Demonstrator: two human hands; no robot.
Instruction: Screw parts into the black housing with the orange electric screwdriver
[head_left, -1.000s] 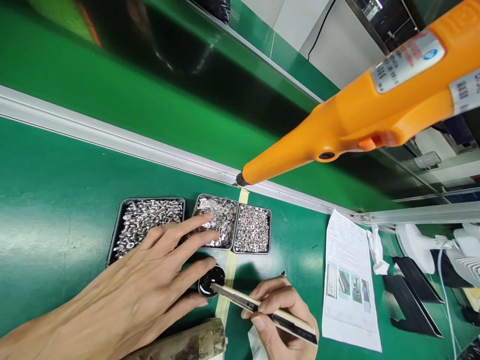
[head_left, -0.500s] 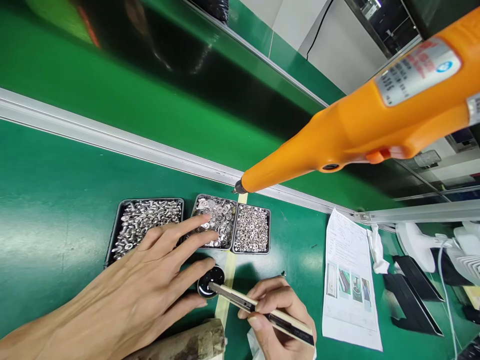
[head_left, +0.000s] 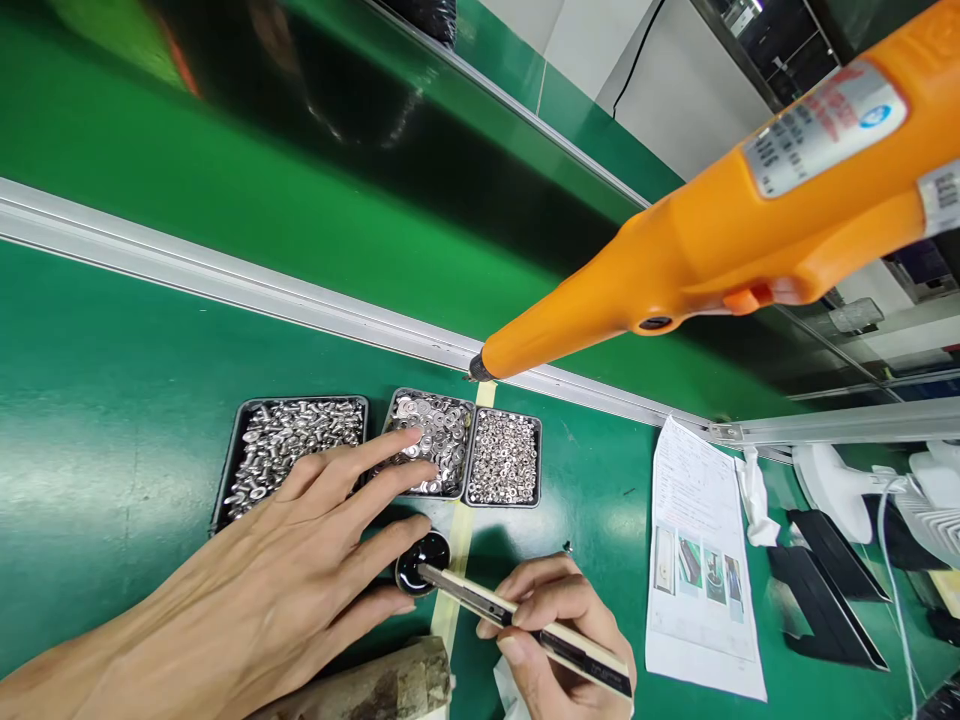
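Observation:
My left hand point(head_left: 307, 545) reaches in from the lower left. Its thumb and a finger steady a small round black glossy cup-like piece point(head_left: 414, 572) at the rim, while the other fingers stretch over a tray of washers point(head_left: 431, 415). My right hand point(head_left: 566, 625) is closed around a slim cream-and-black snap-off utility knife point(head_left: 480, 598). The knife's blade tip touches the inside of the black piece. What the tip works on is too small to make out.
A tray of screws point(head_left: 300, 430) and a tray of small nuts point(head_left: 506, 455) flank the washers. An orange electric screwdriver point(head_left: 675, 260) hangs overhead. A brown-wrapped bundle point(head_left: 397, 680) lies in front; printed paper point(head_left: 697, 620), black brackets point(head_left: 821, 605) and a white fan point(head_left: 832, 490) are right.
The hanging screwdriver has swung slightly, its body shifting a little up and left. The right hand and the knife's rear end have moved very slightly; the left hand looks still.

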